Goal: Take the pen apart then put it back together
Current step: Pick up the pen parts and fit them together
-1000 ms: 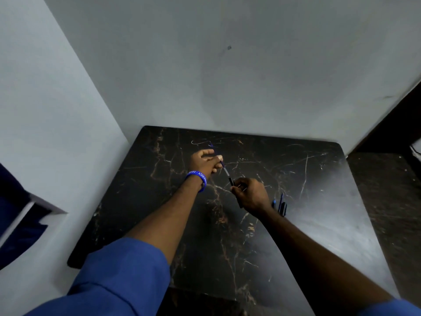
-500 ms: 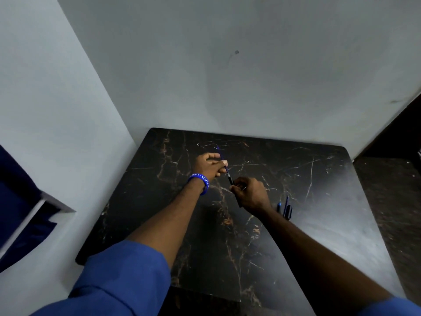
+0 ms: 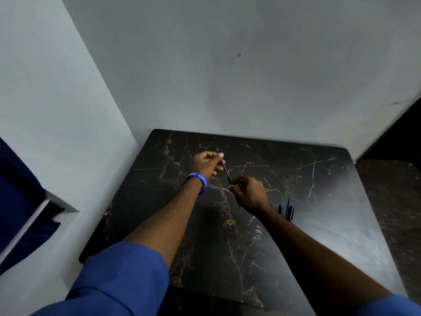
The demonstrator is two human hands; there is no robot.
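Note:
Over the middle of the black marble table [image 3: 319, 224], my left hand [image 3: 206, 164] pinches a thin blue refill [image 3: 222, 164] between its fingertips. The refill slants down to the right, and its lower end sits in the dark pen barrel [image 3: 230, 180]. My right hand [image 3: 249, 192] is closed around that barrel, which mostly disappears inside the fist. A short length of barrel pokes out at the top of the fist. The two hands are a short gap apart.
Several loose dark and blue pen parts [image 3: 287, 209] lie on the table just right of my right wrist. Grey walls close in behind and to the left. A blue wristband [image 3: 197, 180] circles my left wrist. Dark floor lies to the right.
Both hands stay on the refill and barrel. More of the refill shows between them now than half a second ago; the hands sit slightly farther apart.

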